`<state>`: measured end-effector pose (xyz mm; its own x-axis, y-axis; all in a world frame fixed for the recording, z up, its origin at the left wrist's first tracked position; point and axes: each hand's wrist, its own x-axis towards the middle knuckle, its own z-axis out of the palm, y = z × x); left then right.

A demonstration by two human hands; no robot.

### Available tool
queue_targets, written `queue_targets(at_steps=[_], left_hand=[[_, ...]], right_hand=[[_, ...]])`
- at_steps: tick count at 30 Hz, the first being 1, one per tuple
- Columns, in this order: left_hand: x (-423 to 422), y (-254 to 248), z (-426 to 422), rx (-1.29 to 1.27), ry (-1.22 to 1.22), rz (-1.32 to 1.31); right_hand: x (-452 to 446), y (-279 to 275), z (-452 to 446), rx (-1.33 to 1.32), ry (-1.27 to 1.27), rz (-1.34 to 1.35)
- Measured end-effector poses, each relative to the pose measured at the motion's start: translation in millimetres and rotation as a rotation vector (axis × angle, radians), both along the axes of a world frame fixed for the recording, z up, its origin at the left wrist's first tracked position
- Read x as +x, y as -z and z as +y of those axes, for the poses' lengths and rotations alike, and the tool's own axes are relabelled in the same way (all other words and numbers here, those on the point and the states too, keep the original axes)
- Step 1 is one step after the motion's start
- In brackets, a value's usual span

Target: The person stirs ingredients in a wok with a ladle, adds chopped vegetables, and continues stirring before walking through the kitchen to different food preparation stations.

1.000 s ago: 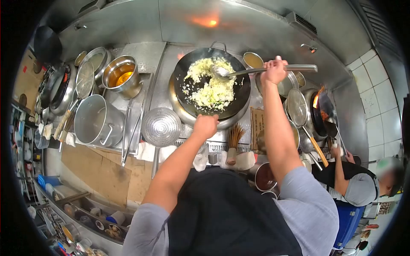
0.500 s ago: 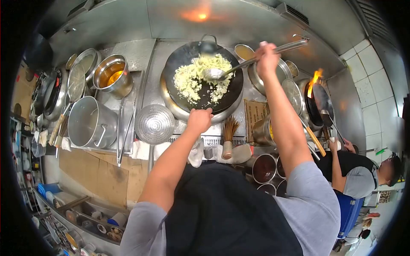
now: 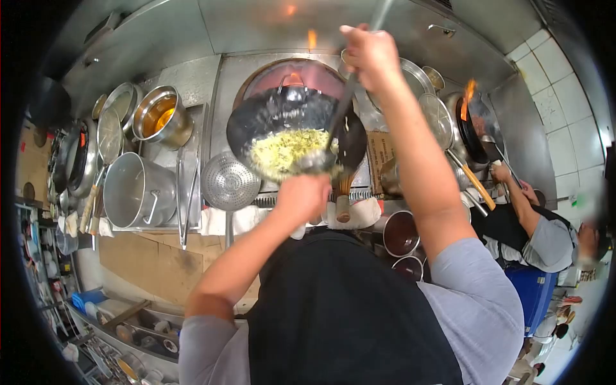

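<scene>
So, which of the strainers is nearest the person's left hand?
The perforated metal strainer, just left of the left hand. Its bowl has small holes; the left mesh strainer and right mesh strainer lie farther off.

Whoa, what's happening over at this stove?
A person is cooking pale yellowish food in a large wok. The left hand grips the wok's near edge. The right hand holds a long-handled ladle, its bowl down at the food. The reddish burner shows behind the wok.
</scene>
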<state>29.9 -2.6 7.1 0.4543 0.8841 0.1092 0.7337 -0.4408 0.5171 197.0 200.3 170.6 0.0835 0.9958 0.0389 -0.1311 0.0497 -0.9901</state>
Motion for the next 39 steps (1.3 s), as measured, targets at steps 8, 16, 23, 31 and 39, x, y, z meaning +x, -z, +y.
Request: queue_targets(at_steps=[8,16,23,31,39], left_hand=[[-8,96,-35,-0.105,-0.069,0.026],[1,60,45,0.012,-0.069,0.008],[-25,72,-36,-0.254,0.029,0.043],[2,93,51,0.082,-0.095,0.091],[-38,8,-25,-0.158,0.071,0.034]], right_hand=[[-35,-2,38,0.417,0.191,-0.162],[-75,58,-6,0.418,0.212,-0.179],[-42,-21,39,0.519,0.322,-0.039],[-71,68,37,0.531,0.313,-0.222],[-54,-41,4,0.427,0.318,-0.138]])
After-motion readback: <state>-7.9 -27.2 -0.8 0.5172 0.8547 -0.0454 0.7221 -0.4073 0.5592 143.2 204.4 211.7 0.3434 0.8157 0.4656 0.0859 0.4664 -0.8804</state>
